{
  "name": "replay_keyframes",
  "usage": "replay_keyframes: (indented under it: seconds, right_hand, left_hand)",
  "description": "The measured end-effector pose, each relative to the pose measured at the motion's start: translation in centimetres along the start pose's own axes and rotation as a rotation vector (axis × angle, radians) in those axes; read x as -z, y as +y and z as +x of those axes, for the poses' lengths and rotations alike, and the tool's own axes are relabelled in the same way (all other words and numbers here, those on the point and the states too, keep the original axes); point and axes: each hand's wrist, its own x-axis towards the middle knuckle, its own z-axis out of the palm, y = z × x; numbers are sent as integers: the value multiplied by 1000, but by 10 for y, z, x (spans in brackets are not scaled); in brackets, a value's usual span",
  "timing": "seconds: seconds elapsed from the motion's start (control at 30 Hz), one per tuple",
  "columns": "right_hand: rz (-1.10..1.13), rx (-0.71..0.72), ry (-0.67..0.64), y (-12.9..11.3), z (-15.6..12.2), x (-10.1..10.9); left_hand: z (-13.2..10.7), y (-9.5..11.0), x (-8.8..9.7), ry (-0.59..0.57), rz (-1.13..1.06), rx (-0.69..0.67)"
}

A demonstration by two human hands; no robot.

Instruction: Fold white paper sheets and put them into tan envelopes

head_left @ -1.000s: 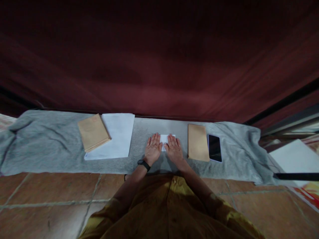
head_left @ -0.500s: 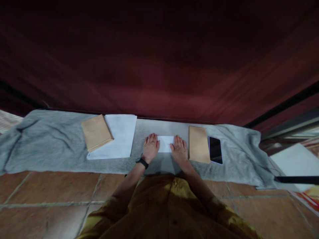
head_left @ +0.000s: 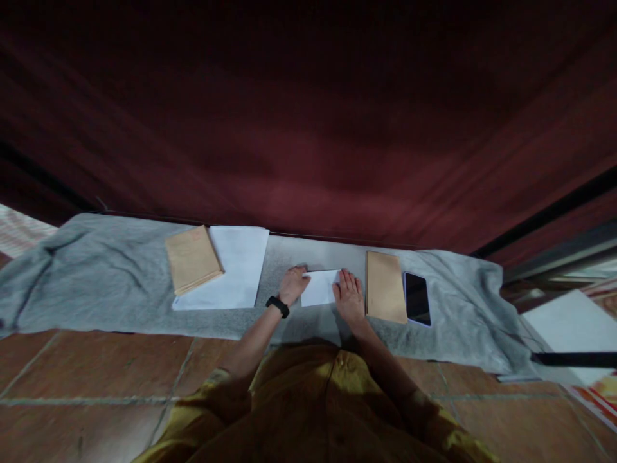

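Observation:
A small folded white paper [head_left: 319,288] lies on the grey cloth [head_left: 106,283] in front of me. My left hand [head_left: 293,285], with a black band on its wrist, is curled at the paper's left edge and its fingers pinch that edge. Flat on the paper's right end rests my right hand [head_left: 350,297], fingers stretched out. Close to the right of that hand lies a tan envelope [head_left: 384,295].
A dark phone [head_left: 417,298] lies right of the tan envelope. At the left, another tan envelope [head_left: 193,258] lies on a stack of white sheets [head_left: 236,270]. Dark red curtain hangs behind the cloth. Tiled floor runs along the front; a white board [head_left: 569,325] sits far right.
Both hands slid apart from the paper's middle to its ends. My left hand went from flat to curled on the left edge. The camera view shifted slightly.

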Motion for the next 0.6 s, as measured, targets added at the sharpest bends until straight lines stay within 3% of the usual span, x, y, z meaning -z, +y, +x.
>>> replay_keyframes:
  seconds: [0.1, 0.27, 0.43, 0.6]
  right_hand:
    - [85, 83, 5, -11, -6, 12]
    - [158, 291, -134, -59, -21, 37]
    - [368, 69, -113, -83, -9, 63]
    - [973, -271, -35, -67, 13, 84]
  left_hand:
    - [-11, -5, 5, -1, -225, 87]
    - [-34, 4, 10, 31, -576, 155]
    - [-52, 24, 15, 14, -786, 134]
    - [-69, 18, 13, 52, -933, 171]
